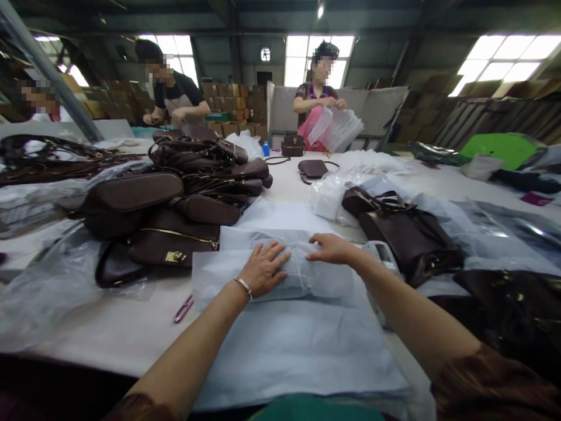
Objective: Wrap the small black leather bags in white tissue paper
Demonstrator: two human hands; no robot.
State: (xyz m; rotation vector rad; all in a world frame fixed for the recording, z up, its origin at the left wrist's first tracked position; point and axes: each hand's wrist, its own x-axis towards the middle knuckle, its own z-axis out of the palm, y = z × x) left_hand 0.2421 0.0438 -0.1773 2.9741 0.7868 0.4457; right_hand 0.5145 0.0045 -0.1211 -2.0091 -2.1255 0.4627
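Note:
White tissue sheets [298, 345] lie stacked in front of me on the table. A folded piece of the same white paper [333, 282] rests on top, wrinkled in the middle. My left hand [263, 270] lies flat on it with the fingers spread. My right hand [329, 249] touches its upper right part, fingers curled and thumb apart; whether paper is pinched there is too small to tell. To the left, a dark brown bag [175, 240] with a gold zipper and clasp sits beside the paper.
Pink snips [183, 309] lie left of the paper. Brown bags are piled at the left [131, 196] and right [405, 231]. A grey device [382, 257] stands beside my right forearm. Across the table, a person [318, 99] holds clear plastic; another person [179, 96] stands further left.

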